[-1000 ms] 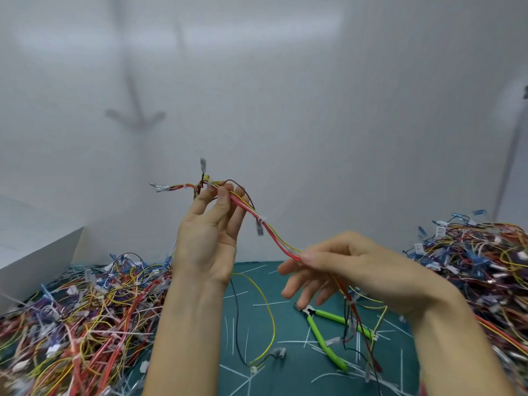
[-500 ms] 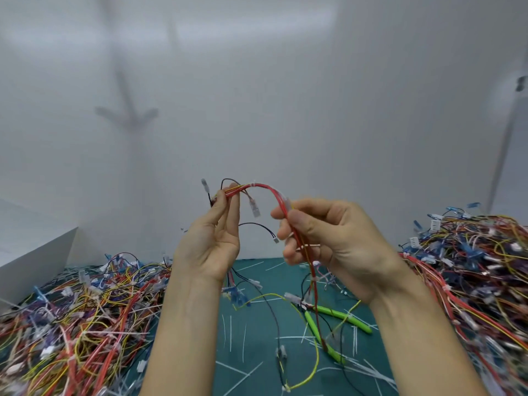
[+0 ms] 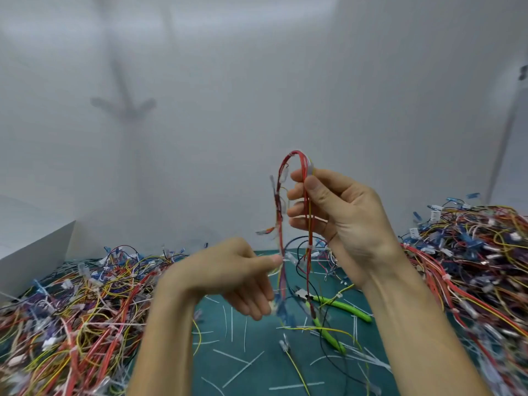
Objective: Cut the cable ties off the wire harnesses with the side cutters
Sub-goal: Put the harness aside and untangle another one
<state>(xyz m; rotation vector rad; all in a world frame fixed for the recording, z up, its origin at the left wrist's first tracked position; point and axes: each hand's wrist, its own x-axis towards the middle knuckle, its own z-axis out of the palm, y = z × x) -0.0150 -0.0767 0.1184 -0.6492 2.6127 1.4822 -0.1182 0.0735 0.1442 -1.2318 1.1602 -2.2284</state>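
Nearest me, white cut cable ties (image 3: 243, 370) lie scattered over the green mat (image 3: 265, 378), and both bare forearms rise from the near edge. The side cutters (image 3: 345, 307), green-handled, lie on the mat right of centre, below the hands, with neither hand touching them. The left hand (image 3: 228, 270) is blurred, held low and turned right. Its forefinger reaches the hanging left strand of the wire harness (image 3: 307, 212), but I cannot tell whether it pinches it. The right hand (image 3: 343, 215) is raised higher, palm facing left, thumb and curled fingers gripping the harness. The harness loops up over that hand, and its red and yellow strands dangle down to the mat. A tangled wire pile (image 3: 71, 310) fills the left side and another heap (image 3: 471, 252) the right. Farther back stand a white box (image 3: 34, 252) at left and the pale wall (image 3: 257, 81).
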